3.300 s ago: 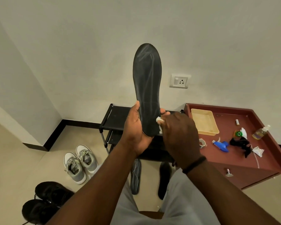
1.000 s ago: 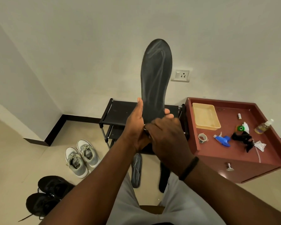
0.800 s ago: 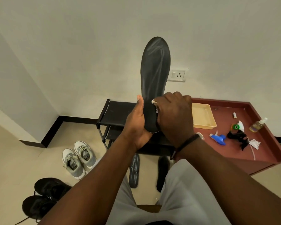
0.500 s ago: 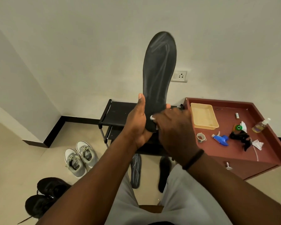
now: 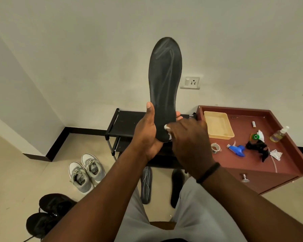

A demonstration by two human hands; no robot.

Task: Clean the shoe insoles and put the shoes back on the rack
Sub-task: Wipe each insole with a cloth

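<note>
My left hand (image 5: 147,135) grips the heel end of a black insole (image 5: 164,81) and holds it upright in front of the wall. My right hand (image 5: 189,142) presses a small white wipe (image 5: 166,127) against the insole's lower right edge; most of the wipe is hidden under my fingers. Two more black insoles (image 5: 146,184) (image 5: 176,186) lie on the floor between my knees. A grey pair of sneakers (image 5: 85,172) and a black pair of shoes (image 5: 47,215) stand on the floor at the left. The black shoe rack (image 5: 124,123) stands behind my hands.
A dark red cabinet (image 5: 252,165) stands at the right, carrying a yellow tray (image 5: 217,124), a tape roll (image 5: 215,147), a blue spray head (image 5: 236,149), a black cloth (image 5: 257,147) and a small bottle (image 5: 278,134). A wall socket (image 5: 191,82) sits above the rack.
My right hand has rubbed the wipe up and down over the insole's heel end, and now sits at its lower right edge. The insole stays upright in my left hand.
</note>
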